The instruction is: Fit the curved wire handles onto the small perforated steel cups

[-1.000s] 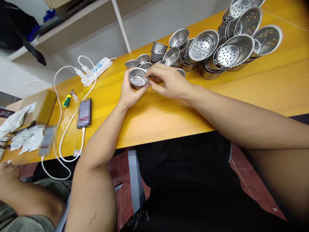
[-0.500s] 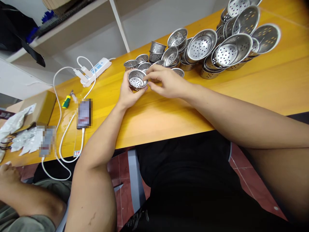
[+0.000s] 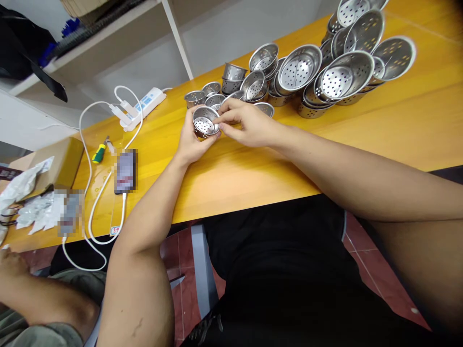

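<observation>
A small perforated metal cup (image 3: 204, 122) is tilted above the table, its open top toward me. My left hand (image 3: 191, 140) is wrapped round its left and lower side. At the cup's right rim is my right hand (image 3: 249, 123), its thumb and fingers bent together and the index fingertip just inside. Whether those fingers pinch anything is too small to tell. Right behind my hands stand several more small cups (image 3: 253, 86). Farther right are stacks of larger perforated cups (image 3: 300, 69), some leaning.
On the wooden table (image 3: 231, 178), left of my hands, lie a phone (image 3: 125, 171), a white power strip (image 3: 144, 108) with cables, and a green-yellow screwdriver (image 3: 99, 153). A cardboard box (image 3: 65, 161) and another person's arm (image 3: 47, 291) are at the far left.
The cup in my left hand has tilted slightly, its rim now a little lower. My right fingers have shifted slightly at its rim. The rest of the view has barely moved.
</observation>
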Action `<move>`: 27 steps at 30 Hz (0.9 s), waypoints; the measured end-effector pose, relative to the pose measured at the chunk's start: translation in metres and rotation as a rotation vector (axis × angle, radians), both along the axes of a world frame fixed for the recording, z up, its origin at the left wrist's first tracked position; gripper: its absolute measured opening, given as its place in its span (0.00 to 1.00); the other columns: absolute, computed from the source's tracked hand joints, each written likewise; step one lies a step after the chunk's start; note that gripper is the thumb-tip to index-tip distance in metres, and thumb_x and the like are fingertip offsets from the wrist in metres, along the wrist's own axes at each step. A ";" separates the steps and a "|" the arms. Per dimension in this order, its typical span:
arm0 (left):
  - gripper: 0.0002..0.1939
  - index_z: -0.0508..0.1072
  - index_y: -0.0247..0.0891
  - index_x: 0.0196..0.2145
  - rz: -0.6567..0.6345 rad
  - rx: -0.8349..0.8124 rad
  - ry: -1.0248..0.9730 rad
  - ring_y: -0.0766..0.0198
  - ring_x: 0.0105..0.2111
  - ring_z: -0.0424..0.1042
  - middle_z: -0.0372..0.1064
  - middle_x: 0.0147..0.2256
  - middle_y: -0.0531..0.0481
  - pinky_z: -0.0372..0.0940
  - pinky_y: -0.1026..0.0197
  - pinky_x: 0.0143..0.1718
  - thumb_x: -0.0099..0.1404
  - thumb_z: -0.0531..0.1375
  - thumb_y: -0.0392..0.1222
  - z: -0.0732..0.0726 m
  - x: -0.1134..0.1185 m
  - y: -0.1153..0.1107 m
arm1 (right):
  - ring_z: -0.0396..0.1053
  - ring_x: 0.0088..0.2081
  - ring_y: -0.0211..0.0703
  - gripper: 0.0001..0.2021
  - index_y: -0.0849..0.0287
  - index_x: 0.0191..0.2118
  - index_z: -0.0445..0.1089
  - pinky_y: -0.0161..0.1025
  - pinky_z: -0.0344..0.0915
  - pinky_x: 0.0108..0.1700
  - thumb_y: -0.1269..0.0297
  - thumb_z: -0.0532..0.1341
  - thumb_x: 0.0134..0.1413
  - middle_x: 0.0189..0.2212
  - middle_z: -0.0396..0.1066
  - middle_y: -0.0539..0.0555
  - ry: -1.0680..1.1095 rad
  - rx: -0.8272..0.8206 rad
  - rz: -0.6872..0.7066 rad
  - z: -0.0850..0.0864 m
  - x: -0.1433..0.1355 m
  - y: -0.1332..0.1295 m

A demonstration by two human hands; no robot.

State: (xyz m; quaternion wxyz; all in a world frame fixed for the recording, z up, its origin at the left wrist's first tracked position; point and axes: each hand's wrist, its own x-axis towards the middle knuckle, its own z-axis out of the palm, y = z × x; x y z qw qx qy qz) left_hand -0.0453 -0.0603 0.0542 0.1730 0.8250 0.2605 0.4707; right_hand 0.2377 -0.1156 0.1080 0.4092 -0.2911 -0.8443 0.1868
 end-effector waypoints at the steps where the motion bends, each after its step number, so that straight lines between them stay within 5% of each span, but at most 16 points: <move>1: 0.51 0.66 0.57 0.76 0.001 0.004 -0.002 0.42 0.71 0.84 0.78 0.67 0.44 0.76 0.30 0.82 0.72 0.75 0.86 -0.001 -0.001 0.001 | 0.82 0.62 0.67 0.20 0.43 0.68 0.92 0.69 0.84 0.72 0.47 0.69 0.84 0.60 0.85 0.62 0.003 0.000 0.002 0.000 0.000 0.000; 15: 0.53 0.65 0.58 0.77 -0.011 0.050 -0.039 0.41 0.70 0.85 0.78 0.67 0.44 0.77 0.30 0.82 0.71 0.75 0.87 -0.002 0.005 0.004 | 0.84 0.60 0.70 0.24 0.45 0.55 0.91 0.71 0.83 0.71 0.35 0.63 0.89 0.57 0.87 0.64 0.027 0.015 -0.071 0.004 -0.002 -0.004; 27: 0.53 0.65 0.58 0.78 -0.036 0.039 0.008 0.40 0.71 0.83 0.76 0.68 0.43 0.76 0.27 0.83 0.71 0.76 0.86 -0.001 0.000 0.002 | 0.82 0.62 0.66 0.21 0.46 0.61 0.93 0.69 0.82 0.75 0.38 0.67 0.88 0.59 0.84 0.62 0.037 -0.035 0.013 -0.005 -0.002 0.001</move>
